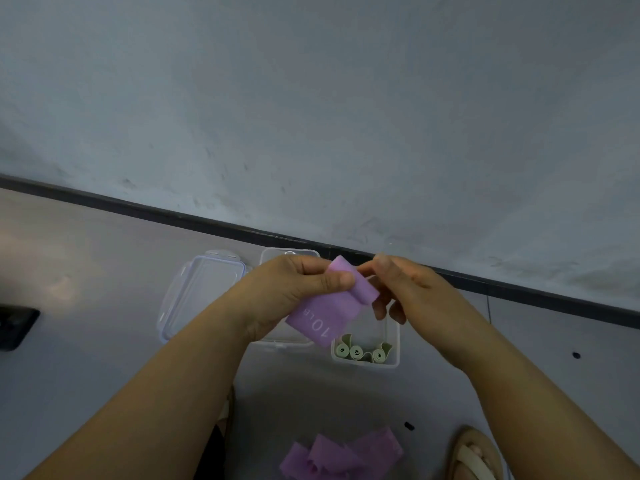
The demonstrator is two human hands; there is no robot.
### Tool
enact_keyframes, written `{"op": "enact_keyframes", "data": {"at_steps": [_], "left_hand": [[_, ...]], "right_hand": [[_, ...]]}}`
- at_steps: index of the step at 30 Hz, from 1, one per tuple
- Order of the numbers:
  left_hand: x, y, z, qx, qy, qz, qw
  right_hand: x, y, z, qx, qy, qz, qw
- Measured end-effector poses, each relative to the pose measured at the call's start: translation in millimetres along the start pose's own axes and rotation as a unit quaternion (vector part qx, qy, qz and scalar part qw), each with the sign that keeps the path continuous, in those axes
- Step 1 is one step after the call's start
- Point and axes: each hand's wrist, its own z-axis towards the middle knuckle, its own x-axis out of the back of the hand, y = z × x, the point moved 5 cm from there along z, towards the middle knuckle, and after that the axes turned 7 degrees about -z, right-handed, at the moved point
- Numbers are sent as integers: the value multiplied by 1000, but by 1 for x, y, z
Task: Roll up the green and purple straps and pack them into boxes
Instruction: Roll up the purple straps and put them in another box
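1. The raised purple strap (325, 313) hides some fingertips of the right hand (405, 285).
2. The left hand (294, 289) and the strap cover most of a clear box (289, 254); its contents cannot be told.
3. The far part of a second box (397, 344), holding green rolls (360, 352), is hidden behind the strap and the right hand.
4. A pile of purple straps (339, 455) is cut off by the bottom edge.
5. A sandalled foot (474, 455) is cut off there too.
6. A dark object (14, 327) is cut off by the left edge, and what it is cannot be told.
7. Dark specks (576, 355) on the floor are too small to identify.
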Motion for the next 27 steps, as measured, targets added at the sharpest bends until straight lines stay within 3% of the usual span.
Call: {"op": "enact_keyframes", "data": {"at_steps": [7, 27], "left_hand": [[2, 1, 6, -38, 35, -30, 998], [-1, 3, 7, -62, 34, -38, 997]], "right_hand": [[-10, 2, 2, -61, 59, 106, 991], [-2, 4, 7, -8, 102, 97, 990]]}}
